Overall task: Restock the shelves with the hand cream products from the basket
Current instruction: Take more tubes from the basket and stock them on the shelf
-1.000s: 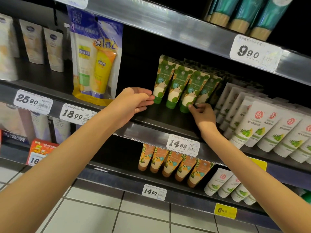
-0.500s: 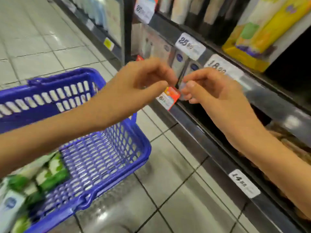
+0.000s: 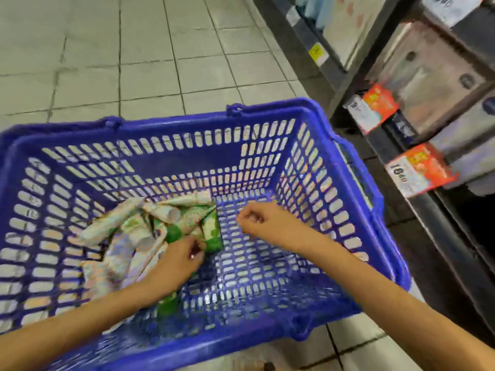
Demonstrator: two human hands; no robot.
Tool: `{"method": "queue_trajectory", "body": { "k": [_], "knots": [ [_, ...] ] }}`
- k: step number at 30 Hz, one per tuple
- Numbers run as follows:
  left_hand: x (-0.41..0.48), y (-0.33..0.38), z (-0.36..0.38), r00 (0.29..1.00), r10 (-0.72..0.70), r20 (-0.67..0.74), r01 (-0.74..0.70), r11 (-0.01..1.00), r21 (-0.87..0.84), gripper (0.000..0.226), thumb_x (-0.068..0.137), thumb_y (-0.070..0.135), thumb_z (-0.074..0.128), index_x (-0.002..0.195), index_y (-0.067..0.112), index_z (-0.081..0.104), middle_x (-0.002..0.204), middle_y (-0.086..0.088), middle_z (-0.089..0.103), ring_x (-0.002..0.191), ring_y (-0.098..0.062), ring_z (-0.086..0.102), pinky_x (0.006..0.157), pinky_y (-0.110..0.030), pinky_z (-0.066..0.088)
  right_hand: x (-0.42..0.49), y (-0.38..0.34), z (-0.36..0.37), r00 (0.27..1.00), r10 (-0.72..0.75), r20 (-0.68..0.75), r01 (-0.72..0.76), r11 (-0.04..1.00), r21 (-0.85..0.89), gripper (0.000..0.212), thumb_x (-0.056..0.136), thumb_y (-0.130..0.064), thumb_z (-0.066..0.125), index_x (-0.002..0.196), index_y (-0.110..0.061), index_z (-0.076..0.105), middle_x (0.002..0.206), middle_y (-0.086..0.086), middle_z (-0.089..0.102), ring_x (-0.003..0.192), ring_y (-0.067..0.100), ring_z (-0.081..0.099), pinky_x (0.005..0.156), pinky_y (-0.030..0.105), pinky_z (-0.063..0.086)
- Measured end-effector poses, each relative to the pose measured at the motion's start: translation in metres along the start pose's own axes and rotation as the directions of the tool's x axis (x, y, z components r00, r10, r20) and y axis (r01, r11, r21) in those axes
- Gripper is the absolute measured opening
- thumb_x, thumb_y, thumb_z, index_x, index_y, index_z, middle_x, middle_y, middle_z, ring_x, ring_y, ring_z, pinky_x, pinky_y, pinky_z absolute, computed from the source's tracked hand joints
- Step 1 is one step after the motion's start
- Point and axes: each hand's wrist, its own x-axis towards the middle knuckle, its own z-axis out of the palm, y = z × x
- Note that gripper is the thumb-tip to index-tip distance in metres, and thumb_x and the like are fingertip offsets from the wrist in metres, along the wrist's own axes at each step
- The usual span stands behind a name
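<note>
1. Head view: a pale tiled floor (image 3: 160, 49) fills the far part of the aisle and runs under everything else.
2. Dark metal shelves (image 3: 356, 65) stand along the right side, stocked with pale packets that are too blurred to read.
3. A blue plastic basket (image 3: 267, 116) with slotted walls sits on the floor just beside the shelves, and both bare forearms reach down into it.
4. The hand cream tubes (image 3: 128, 236) lie in a loose heap in the left half of the basket, white and green ones jumbled over each other.
5. One green tube (image 3: 211, 231) lies at the right edge of that heap.
6. The left hand (image 3: 179, 261) is down on the heap with its fingers curled against the green tube's near end; through the blur I cannot tell whether it actually grips the tube.
7. The right hand (image 3: 257, 220) hovers over the bare right half of the basket, fingers loosely curled, holding nothing.
8. Orange price tags (image 3: 420, 170) hang off the shelf edges, and a small yellow tag (image 3: 317, 53) sits farther along.
</note>
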Motion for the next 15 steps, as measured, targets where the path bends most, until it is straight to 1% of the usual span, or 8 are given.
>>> {"method": "queue_trajectory", "body": {
  "k": [2,5,7,8,10,12,13,15],
  "knots": [
    [0.005,-0.006,0.019,0.996,-0.091,0.005,0.09,0.994,0.061,0.025,0.09,0.01,0.052,0.111,-0.002,0.052,0.114,-0.022,0.055,0.109,-0.029,0.051,0.087,-0.03,0.031,0.013,0.001,0.005,0.997,0.04,0.059,-0.037,0.998,-0.047,0.018,0.091,-0.013,0.053,0.099,-0.001,0.063,0.088,0.01,0.055,0.085,0.014,0.048,0.07,0.024,0.034],
    [0.025,-0.003,0.036,0.979,-0.2,-0.038,0.202,0.978,0.055,0.036,0.092,0.02,0.05,0.116,-0.007,0.051,0.121,-0.025,0.052,0.118,-0.034,0.046,0.098,-0.036,0.033,0.032,0.003,0.011,0.987,0.108,0.121,-0.096,0.99,-0.102,0.02,0.088,-0.018,0.058,0.103,-0.005,0.062,0.095,0.01,0.059,0.087,0.013,0.048,0.069,0.023,0.035],
    [0.042,0.002,0.04,0.937,-0.347,-0.031,0.348,0.937,0.023,0.041,0.095,0.026,0.043,0.125,-0.001,0.049,0.132,-0.023,0.049,0.125,-0.035,0.043,0.104,-0.037,0.032,0.047,0.004,0.016,0.978,0.137,0.157,-0.118,0.985,-0.125,0.025,0.087,-0.018,0.059,0.107,-0.003,0.061,0.095,0.01,0.059,0.087,0.014,0.049,0.066,0.024,0.037],
    [0.05,0.002,0.041,0.9,-0.436,-0.014,0.435,0.9,-0.013,0.041,0.096,0.023,0.039,0.129,0.0,0.047,0.136,-0.022,0.046,0.127,-0.036,0.04,0.107,-0.037,0.031,0.055,0.005,0.019,0.973,0.151,0.174,-0.127,0.982,-0.14,0.026,0.087,-0.017,0.059,0.108,-0.002,0.061,0.092,0.009,0.058,0.085,0.013,0.049,0.061,0.021,0.037],
    [0.064,0.002,0.045,0.818,-0.574,0.027,0.574,0.816,-0.07,0.039,0.097,0.013,0.033,0.13,-0.006,0.044,0.139,-0.024,0.042,0.13,-0.038,0.037,0.108,-0.038,0.03,0.07,0.006,0.024,0.957,0.19,0.218,-0.157,0.975,-0.157,0.024,0.087,-0.016,0.06,0.106,-0.002,0.063,0.08,0.004,0.059,0.072,0.012,0.05,0.055,0.012,0.034],
    [0.073,0.004,0.049,0.752,-0.659,0.001,0.654,0.746,-0.128,0.04,0.098,0.01,0.027,0.131,-0.008,0.04,0.141,-0.024,0.038,0.131,-0.038,0.034,0.109,-0.039,0.028,0.084,0.006,0.029,0.939,0.242,0.243,-0.203,0.963,-0.175,0.014,0.088,-0.018,0.059,0.096,-0.007,0.061,0.065,0.002,0.053,0.052,0.005,0.045,0.047,0.009,0.033],
    [0.077,0.004,0.052,0.731,-0.683,0.016,0.671,0.713,-0.204,0.041,0.099,0.012,0.027,0.133,-0.009,0.036,0.142,-0.025,0.035,0.132,-0.039,0.033,0.11,-0.04,0.026,0.09,0.006,0.032,0.93,0.271,0.247,-0.222,0.952,-0.208,0.012,0.088,-0.021,0.058,0.089,-0.009,0.059,0.064,0.005,0.051,0.045,0.003,0.042,0.043,0.01,0.031],
    [0.084,0.005,0.058,0.696,-0.717,0.044,0.668,0.624,-0.405,0.047,0.099,0.018,0.032,0.138,-0.008,0.028,0.145,-0.025,0.03,0.134,-0.038,0.029,0.109,-0.038,0.025,0.101,0.009,0.04,0.921,0.315,0.23,-0.253,0.931,-0.263,0.024,0.09,-0.024,0.055,0.072,-0.008,0.052,0.066,0.009,0.048,0.041,0.007,0.043,0.04,0.013,0.029]
  ]
}}
